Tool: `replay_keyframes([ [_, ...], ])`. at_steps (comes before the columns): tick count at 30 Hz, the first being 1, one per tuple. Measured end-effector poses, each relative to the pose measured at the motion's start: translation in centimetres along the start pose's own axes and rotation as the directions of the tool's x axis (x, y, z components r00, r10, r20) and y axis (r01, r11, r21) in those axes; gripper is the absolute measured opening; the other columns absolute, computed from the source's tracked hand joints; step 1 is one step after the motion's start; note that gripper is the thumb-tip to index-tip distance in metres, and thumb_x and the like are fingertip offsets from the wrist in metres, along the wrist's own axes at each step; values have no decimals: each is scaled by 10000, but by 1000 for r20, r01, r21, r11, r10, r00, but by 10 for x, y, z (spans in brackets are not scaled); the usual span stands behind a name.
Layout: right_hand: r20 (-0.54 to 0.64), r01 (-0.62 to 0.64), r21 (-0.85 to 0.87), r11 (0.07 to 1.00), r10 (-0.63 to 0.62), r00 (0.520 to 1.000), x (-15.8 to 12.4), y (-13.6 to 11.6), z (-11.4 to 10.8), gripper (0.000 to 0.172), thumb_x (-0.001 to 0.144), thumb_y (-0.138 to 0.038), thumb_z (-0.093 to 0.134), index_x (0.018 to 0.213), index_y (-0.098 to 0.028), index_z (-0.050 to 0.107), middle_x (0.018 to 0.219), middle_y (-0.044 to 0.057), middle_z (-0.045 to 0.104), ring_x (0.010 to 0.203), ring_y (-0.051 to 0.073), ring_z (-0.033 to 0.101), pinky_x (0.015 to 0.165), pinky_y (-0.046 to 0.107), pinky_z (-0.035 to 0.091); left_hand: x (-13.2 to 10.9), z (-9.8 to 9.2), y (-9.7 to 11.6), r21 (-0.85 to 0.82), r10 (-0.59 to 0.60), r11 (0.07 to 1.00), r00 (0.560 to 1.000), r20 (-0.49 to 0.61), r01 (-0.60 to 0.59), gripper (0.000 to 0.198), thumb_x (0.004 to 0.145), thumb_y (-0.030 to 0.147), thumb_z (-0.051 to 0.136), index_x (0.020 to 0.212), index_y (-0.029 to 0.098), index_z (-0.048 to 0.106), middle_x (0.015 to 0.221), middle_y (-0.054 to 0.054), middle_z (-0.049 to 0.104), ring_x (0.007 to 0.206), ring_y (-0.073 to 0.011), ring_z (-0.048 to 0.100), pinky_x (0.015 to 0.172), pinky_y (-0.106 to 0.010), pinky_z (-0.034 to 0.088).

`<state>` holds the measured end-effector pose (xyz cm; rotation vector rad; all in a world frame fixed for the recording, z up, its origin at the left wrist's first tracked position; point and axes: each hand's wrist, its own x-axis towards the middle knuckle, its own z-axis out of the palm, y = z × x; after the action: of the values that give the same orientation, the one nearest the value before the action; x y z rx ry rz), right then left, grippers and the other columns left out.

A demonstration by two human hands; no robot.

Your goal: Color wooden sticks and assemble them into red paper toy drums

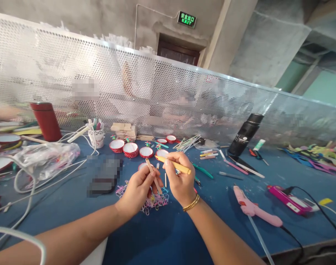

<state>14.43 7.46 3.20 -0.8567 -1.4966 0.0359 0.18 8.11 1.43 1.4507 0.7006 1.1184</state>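
My left hand [138, 189] is closed on a flat wooden craft stick [153, 175], which points up and to the left. My right hand [181, 178] grips a yellow marker [177, 166], its orange-red tip close to the upper end of the stick. Whether the tip touches the wood I cannot tell. Below the hands lies a pile of colourful paper clips [156, 201]. Just beyond them stand several small red cups with white insides, one being this cup [146, 152].
A dark phone [105, 176] lies to the left. On the right are a pink glue gun [256, 208] with its cord, a magenta device [290, 198] and a black bottle [245, 135]. White cables [32, 180] loop across the left side, near a red thermos [46, 121]. A perforated metal screen [162, 92] borders the back.
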Motion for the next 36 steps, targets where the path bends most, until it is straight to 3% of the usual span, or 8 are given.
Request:
replay_keyframes([
  [4, 37, 79, -19, 997, -79, 996, 1, -4, -1, 102, 908, -198, 559, 964, -242, 632, 913, 24, 696, 872, 194, 656, 821, 373, 517, 0, 0, 2, -14, 48, 999, 999, -27, -48, 356, 866, 523, 588, 966, 187, 528, 647, 37, 618, 468, -84, 504, 420, -183, 363],
  [8, 44, 137, -41, 990, -135, 990, 2, -8, -1, 136, 867, -149, 581, 961, -237, 625, 925, 22, 694, 901, 196, 655, 854, 387, 510, -1, 1, 3, -6, 43, 999, 999, -30, -43, 350, 860, 531, 584, 870, 184, 535, 558, 61, 539, 445, -82, 466, 404, -180, 344],
  [14, 7, 63, -39, 997, -63, 998, -2, -3, 2, 45, 848, -197, 602, 881, -223, 585, 841, 23, 637, 837, 198, 629, 789, 375, 514, -2, 1, 3, 24, 1, 1000, 997, -73, 1, 401, 849, 581, 559, 812, 182, 543, 551, 51, 525, 441, -78, 440, 402, -181, 350],
  [18, -2, 87, -49, 995, -87, 996, -3, -1, 3, 63, 858, -209, 596, 810, -224, 559, 782, 9, 606, 781, 184, 593, 746, 350, 495, -4, 1, 2, 9, -14, 1000, 995, -98, 15, 426, 830, 619, 557, 788, 198, 505, 506, 84, 448, 399, -65, 373, 377, -177, 313],
  [22, 3, 45, -45, 998, -45, 999, -4, -2, 4, 19, 883, -237, 589, 866, -229, 592, 795, 15, 639, 791, 188, 618, 745, 349, 504, -4, 1, 1, 11, -22, 1000, 998, -67, 23, 440, 834, 635, 538, 805, 196, 513, 465, 96, 400, 389, -65, 337, 373, -175, 271],
  [27, 50, 59, -12, 998, -58, 997, -4, -5, 3, 125, 916, -220, 559, 1004, -245, 645, 900, 32, 688, 866, 195, 654, 788, 363, 527, -2, 0, -2, 9, -18, 1000, 999, -51, 18, 439, 846, 632, 524, 814, 195, 508, 483, 98, 386, 394, -64, 337, 385, -181, 270],
  [31, 77, 65, -18, 998, -64, 995, -5, -5, 3, 112, 886, -214, 583, 984, -231, 635, 929, 38, 683, 889, 203, 652, 809, 373, 527, -1, -1, -5, 66, 14, 998, 998, -55, -10, 414, 877, 611, 504, 806, 203, 485, 504, 87, 396, 419, -74, 340, 395, -188, 278],
  [36, 21, 24, -5, 1000, -24, 1000, -7, -2, 4, 41, 866, -239, 595, 867, -218, 559, 812, 15, 614, 776, 176, 620, 779, 358, 512, -3, 1, -3, 40, 23, 999, 1000, -17, -22, 420, 872, 614, 521, 787, 205, 477, 526, 86, 371, 442, -74, 306, 409, -192, 257],
])
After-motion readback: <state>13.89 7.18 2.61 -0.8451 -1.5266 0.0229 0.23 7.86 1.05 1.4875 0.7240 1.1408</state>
